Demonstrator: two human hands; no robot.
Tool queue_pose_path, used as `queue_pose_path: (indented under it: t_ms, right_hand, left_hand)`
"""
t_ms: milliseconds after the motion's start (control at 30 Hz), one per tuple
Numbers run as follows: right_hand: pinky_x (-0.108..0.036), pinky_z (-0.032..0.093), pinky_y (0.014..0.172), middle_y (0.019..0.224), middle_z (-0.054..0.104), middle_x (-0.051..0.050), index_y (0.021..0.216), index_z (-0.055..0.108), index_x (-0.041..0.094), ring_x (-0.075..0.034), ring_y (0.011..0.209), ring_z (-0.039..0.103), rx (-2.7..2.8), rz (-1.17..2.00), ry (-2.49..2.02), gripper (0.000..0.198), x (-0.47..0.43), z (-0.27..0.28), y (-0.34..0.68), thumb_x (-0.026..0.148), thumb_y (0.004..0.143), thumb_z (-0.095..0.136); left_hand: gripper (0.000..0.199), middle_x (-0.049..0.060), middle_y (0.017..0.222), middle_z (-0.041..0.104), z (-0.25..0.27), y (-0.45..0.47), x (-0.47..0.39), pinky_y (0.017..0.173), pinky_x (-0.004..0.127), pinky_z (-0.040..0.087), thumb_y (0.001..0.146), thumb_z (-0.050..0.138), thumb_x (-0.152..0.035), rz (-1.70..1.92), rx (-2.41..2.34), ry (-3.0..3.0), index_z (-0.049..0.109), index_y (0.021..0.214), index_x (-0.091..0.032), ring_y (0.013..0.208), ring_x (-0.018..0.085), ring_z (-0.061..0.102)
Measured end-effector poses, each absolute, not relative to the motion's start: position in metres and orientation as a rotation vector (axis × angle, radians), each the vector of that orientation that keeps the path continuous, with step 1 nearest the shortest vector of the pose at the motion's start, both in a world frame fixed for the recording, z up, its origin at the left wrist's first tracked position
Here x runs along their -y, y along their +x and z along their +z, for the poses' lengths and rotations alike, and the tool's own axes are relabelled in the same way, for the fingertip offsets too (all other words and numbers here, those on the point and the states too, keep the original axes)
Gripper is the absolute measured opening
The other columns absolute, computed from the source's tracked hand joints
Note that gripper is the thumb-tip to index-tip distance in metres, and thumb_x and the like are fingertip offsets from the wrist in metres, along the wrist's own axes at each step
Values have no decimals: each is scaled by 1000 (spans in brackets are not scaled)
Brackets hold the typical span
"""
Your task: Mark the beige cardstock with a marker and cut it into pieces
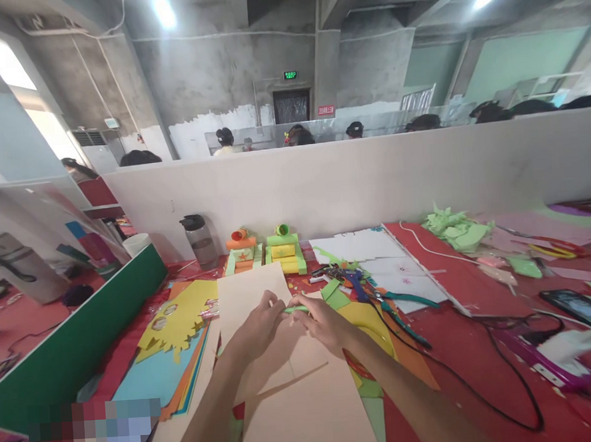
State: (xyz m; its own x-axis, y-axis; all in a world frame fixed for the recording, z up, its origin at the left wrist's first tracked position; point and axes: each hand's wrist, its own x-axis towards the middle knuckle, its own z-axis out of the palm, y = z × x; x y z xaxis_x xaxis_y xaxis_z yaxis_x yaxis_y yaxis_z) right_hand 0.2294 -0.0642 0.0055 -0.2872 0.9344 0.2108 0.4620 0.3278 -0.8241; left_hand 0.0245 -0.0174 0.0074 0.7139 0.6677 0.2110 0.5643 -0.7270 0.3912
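In the middle of the head view, my left hand and my right hand meet over pale peach sheets. Both have fingers closed on a narrow strip of light green paper, one at each end. Whether the strip is rolled or flat I cannot tell. Beneath them lies a peach sheet, with another peach sheet reaching farther back. Beyond my hands stand two paper models, an orange-topped one and a green-topped one, each with a tube on top.
Yellow cut paper lies over blue sheets at left. Teal-handled pliers, a glue gun's blue body and a black cable lie right. A dark bottle stands by the white partition. A purple power strip sits far right.
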Motion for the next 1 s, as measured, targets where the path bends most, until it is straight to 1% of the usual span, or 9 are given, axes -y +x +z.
queue_pose_path:
  t_ms: [133, 267, 400, 500, 667, 733, 833, 933, 1000]
  right_hand:
    - [-28, 43, 71, 90, 71, -5, 97, 67, 21, -21, 83, 65, 2007, 583, -1349, 29, 57, 3, 240, 41, 100, 46]
    - [-31, 45, 79, 99, 74, -9, 111, 66, 20, -24, 92, 68, 1973, 327, -1621, 30, 47, -3, 260, 35, 101, 43]
    - [-34, 43, 95, 123, 67, -14, 127, 59, 15, -26, 115, 61, 1990, 151, -1690, 32, 40, -13, 274, 23, 98, 45]
    - [-35, 40, 100, 122, 66, -14, 124, 60, 14, -26, 118, 57, 2043, 64, -1688, 32, 38, -14, 277, 15, 95, 47]
    - [-30, 43, 80, 107, 71, -10, 114, 65, 21, -25, 102, 64, 2118, 74, -1842, 26, 52, 8, 282, 18, 94, 48]
    - [-30, 40, 71, 98, 74, -9, 121, 63, 26, -28, 95, 67, 2205, 195, -1970, 34, 63, 21, 286, 22, 88, 57]
    - [-31, 38, 67, 107, 74, -12, 132, 59, 29, -34, 97, 68, 2296, 377, -2112, 57, 80, 36, 288, 28, 76, 70]
    - [-32, 38, 66, 110, 74, -13, 136, 56, 29, -38, 100, 68, 2345, 463, -2206, 76, 89, 43, 286, 28, 63, 79]
    - [-32, 39, 66, 110, 74, -13, 133, 56, 28, -39, 102, 67, 2388, 450, -2255, 77, 90, 42, 282, 26, 59, 80]
  left_hand:
    - [27, 8, 112, 50, 4, 24, 12, 81, 35, 51, 103, 32, -37, 545, -978, 2597, 55, 109, -23, 86, 20, 63]
    - [32, 13, 124, 51, 3, 9, -2, 93, 41, 48, 101, 37, -37, 665, -1330, 2635, 49, 126, -20, 110, 28, 59]
    - [36, 16, 120, 55, 7, -12, -11, 87, 42, 48, 98, 38, -33, 550, -1917, 2505, 49, 128, -17, 106, 32, 61]
    - [40, 15, 114, 59, 10, -25, -11, 78, 42, 49, 97, 33, -37, 415, -2147, 2290, 46, 132, -19, 98, 33, 66]
    - [49, 17, 107, 68, 17, -40, -9, 82, 46, 47, 97, 30, -43, 307, -2220, 2111, 39, 138, -18, 99, 37, 68]
    - [53, 18, 103, 71, 20, -43, -8, 82, 47, 46, 95, 34, -47, 176, -2197, 2086, 39, 138, -17, 99, 39, 68]
    - [56, 21, 107, 71, 23, -43, -7, 82, 47, 45, 92, 39, -50, 61, -2158, 2114, 39, 138, -19, 101, 41, 67]
    - [55, 19, 110, 70, 23, -44, -9, 81, 47, 45, 89, 44, -43, 132, -2103, 2147, 37, 140, -22, 100, 41, 67]
    - [54, 16, 103, 70, 21, -45, -13, 79, 44, 45, 89, 44, -37, 284, -2040, 2143, 35, 140, -22, 96, 38, 67]
